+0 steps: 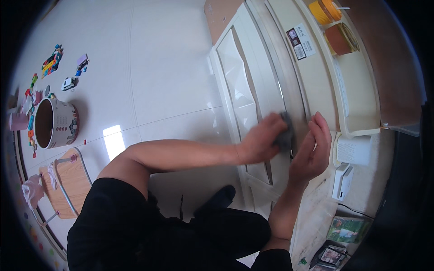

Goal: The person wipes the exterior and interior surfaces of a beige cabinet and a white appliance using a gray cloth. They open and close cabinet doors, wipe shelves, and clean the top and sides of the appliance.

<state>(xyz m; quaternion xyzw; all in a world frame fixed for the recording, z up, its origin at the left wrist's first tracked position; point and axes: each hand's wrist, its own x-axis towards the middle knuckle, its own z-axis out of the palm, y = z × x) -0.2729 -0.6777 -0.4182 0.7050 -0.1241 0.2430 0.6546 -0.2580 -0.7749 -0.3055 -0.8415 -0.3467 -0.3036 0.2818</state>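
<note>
My left hand [262, 139] reaches across to the right and is closed around a dark grey cloth [285, 133], both slightly blurred. The cloth presses against the upper front edge of a white cabinet [271, 98] with faceted drawer fronts [237, 81]. Just right of the cloth is my right hand [310, 154], raised over the cabinet's top edge with nothing visible in it. Its fingers are extended, with a small gap between them. Whether it touches the cabinet cannot be told.
On the cabinet top stand a cream plastic tray [322, 67], an orange-lidded jar [325, 12], a brown jar [340, 39], a white box [342, 181] and photos [349, 228]. A toy bucket [64, 123], scattered toys [52, 64] and an overturned wooden stool [64, 189] lie leftward on the floor.
</note>
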